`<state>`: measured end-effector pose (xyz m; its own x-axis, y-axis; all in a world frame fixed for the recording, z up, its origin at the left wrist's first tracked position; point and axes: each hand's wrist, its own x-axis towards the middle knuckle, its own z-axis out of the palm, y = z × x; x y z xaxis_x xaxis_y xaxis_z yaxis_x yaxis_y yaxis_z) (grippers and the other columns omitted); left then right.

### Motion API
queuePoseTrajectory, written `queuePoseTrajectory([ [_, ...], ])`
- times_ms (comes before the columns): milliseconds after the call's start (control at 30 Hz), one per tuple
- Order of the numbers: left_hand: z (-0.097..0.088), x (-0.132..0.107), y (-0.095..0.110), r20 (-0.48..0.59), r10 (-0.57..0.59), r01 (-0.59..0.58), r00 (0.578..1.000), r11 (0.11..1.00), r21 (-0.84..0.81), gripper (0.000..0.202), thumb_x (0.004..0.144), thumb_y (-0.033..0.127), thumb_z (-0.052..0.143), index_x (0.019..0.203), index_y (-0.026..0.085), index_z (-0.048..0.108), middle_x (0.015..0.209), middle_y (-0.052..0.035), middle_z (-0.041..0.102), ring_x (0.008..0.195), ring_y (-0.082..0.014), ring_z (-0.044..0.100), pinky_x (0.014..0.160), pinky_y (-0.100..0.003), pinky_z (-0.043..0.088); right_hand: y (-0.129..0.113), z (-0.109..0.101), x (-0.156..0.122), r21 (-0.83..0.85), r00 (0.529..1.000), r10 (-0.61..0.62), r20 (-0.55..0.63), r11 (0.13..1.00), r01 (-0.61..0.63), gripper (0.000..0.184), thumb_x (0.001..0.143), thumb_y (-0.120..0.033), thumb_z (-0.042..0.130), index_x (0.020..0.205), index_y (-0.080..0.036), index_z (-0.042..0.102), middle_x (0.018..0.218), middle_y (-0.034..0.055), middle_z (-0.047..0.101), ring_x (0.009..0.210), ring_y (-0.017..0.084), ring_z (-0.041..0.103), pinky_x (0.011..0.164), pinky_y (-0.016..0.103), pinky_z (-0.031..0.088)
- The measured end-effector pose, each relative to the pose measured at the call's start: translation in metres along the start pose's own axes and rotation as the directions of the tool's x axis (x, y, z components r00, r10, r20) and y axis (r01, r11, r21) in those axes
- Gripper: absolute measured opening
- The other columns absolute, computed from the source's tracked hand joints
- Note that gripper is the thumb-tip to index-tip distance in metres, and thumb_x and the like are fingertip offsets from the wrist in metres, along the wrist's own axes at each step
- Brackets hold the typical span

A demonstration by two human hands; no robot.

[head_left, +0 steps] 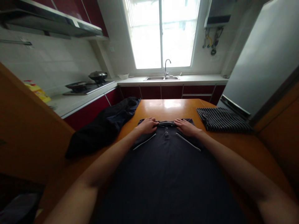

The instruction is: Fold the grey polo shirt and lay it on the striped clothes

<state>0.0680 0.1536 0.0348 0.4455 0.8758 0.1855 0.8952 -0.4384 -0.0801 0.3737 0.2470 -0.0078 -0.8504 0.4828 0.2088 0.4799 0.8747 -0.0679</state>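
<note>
Both hands lie flat on a dark polo shirt (168, 168), the left hand (147, 125) and right hand (187, 127) either side of its collar (166, 123); a striped cloth (221, 119) sits right of them on the desk (168, 107).

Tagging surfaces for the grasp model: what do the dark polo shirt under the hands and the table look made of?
Dark polo shirt: soft knit fabric, likely cotton or a blend; matte navy, lies limp and flat, pale piping, buttoned placket. Left hand and right hand press its collar. Table: orange wood or wood-look laminate, smooth and glossy; window glare reflects off the top. Which of the two is unclear.
</note>
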Motion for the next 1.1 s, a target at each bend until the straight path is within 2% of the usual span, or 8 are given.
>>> queuePoseTrajectory([
  [167, 0.003, 0.024, 0.035, -0.092, -0.100, 0.094, 0.991, 0.993, -0.066, 0.049, 0.106, 0.039, 0.037, 0.144, 0.015, 0.054, 0.144, -0.0136, 0.057, 0.132, -0.0269, 0.051, 0.113, -0.039, 0.037, -0.014, -0.002, 0.000, 0.018, 0.997, 0.070, -0.022, 0.997, -0.069, 0.048, 0.106, -0.035, 0.037, 0.145, -0.013, 0.053, 0.154, 0.0155, 0.050, 0.147, 0.030, 0.038, 0.121, 0.053, 0.027],
  [300, 0.026, 0.042, 0.056, 0.017, -0.074, 0.076, 0.997, 0.982, -0.173, 0.053, 0.107, 0.045, 0.035, 0.152, 0.018, 0.044, 0.159, -0.0106, 0.043, 0.148, -0.0273, 0.036, 0.121, -0.046, 0.027, -0.023, -0.006, 0.009, 0.052, 0.972, 0.212, -0.097, 0.977, -0.208, 0.043, 0.107, -0.033, 0.033, 0.131, -0.015, 0.064, 0.136, 0.0151, 0.065, 0.130, 0.026, 0.057, 0.116, 0.044, 0.034],
  [367, 0.033, 0.042, 0.061, 0.035, -0.075, 0.081, 0.997, 0.974, -0.212, 0.054, 0.107, 0.048, 0.036, 0.154, 0.022, 0.041, 0.161, -0.0084, 0.040, 0.150, -0.0275, 0.032, 0.122, -0.050, 0.025, -0.026, -0.007, 0.016, 0.076, 0.953, 0.263, -0.149, 0.964, -0.254, 0.044, 0.107, -0.030, 0.032, 0.130, -0.013, 0.065, 0.134, 0.0152, 0.066, 0.129, 0.025, 0.057, 0.114, 0.039, 0.036],
  [467, 0.034, 0.033, 0.063, 0.045, -0.064, 0.072, 0.997, 0.971, -0.228, 0.056, 0.106, 0.051, 0.037, 0.156, 0.026, 0.037, 0.164, -0.0068, 0.035, 0.154, -0.0293, 0.024, 0.124, -0.055, 0.020, -0.030, -0.004, 0.028, 0.093, 0.953, 0.248, -0.173, 0.968, -0.234, 0.047, 0.106, -0.031, 0.034, 0.141, -0.009, 0.057, 0.148, 0.0160, 0.056, 0.142, 0.026, 0.044, 0.119, 0.038, 0.030],
  [600, 0.030, 0.024, 0.065, 0.074, -0.035, 0.052, 0.997, 0.971, -0.234, 0.052, 0.106, 0.051, 0.035, 0.156, 0.032, 0.038, 0.168, -0.0031, 0.023, 0.156, -0.0306, 0.018, 0.124, -0.059, 0.016, -0.039, 0.008, 0.032, 0.103, 0.980, 0.191, -0.055, 0.977, -0.184, 0.058, 0.107, -0.042, 0.031, 0.155, -0.010, 0.041, 0.162, 0.0149, 0.038, 0.152, 0.028, 0.029, 0.123, 0.047, 0.021],
  [767, 0.027, 0.027, 0.064, 0.073, -0.148, 0.162, 0.986, 0.955, -0.248, 0.056, 0.108, 0.047, 0.025, 0.157, 0.021, 0.036, 0.165, -0.0096, 0.032, 0.154, -0.0252, 0.025, 0.124, -0.049, 0.022, -0.042, 0.015, 0.025, 0.070, 0.972, 0.234, 0.023, 0.969, -0.235, 0.068, 0.105, -0.054, 0.025, 0.159, -0.013, 0.033, 0.165, 0.0163, 0.030, 0.154, 0.028, 0.023, 0.124, 0.052, 0.015],
  [933, 0.029, 0.020, 0.051, 0.178, -0.445, 0.469, 0.878, 0.874, -0.129, 0.077, 0.102, 0.064, 0.021, 0.162, 0.015, 0.026, 0.167, -0.0154, 0.022, 0.156, -0.0371, 0.013, 0.123, -0.060, 0.014, -0.042, 0.009, 0.023, 0.065, 0.964, 0.260, 0.064, 0.962, -0.264, 0.071, 0.104, -0.060, 0.020, 0.161, -0.019, 0.030, 0.167, 0.0134, 0.024, 0.155, 0.027, 0.019, 0.124, 0.054, 0.013],
  [1100, 0.032, 0.010, 0.041, 0.248, -0.616, 0.649, 0.748, 0.756, -0.082, 0.094, 0.096, 0.075, 0.014, 0.163, 0.009, 0.018, 0.168, -0.0226, 0.012, 0.156, -0.0386, 0.008, 0.123, -0.061, 0.009, -0.046, 0.007, 0.021, 0.064, 0.933, 0.347, 0.096, 0.933, -0.353, 0.073, 0.103, -0.064, 0.015, 0.162, -0.022, 0.027, 0.169, 0.0125, 0.021, 0.156, 0.027, 0.015, 0.123, 0.060, 0.007],
])
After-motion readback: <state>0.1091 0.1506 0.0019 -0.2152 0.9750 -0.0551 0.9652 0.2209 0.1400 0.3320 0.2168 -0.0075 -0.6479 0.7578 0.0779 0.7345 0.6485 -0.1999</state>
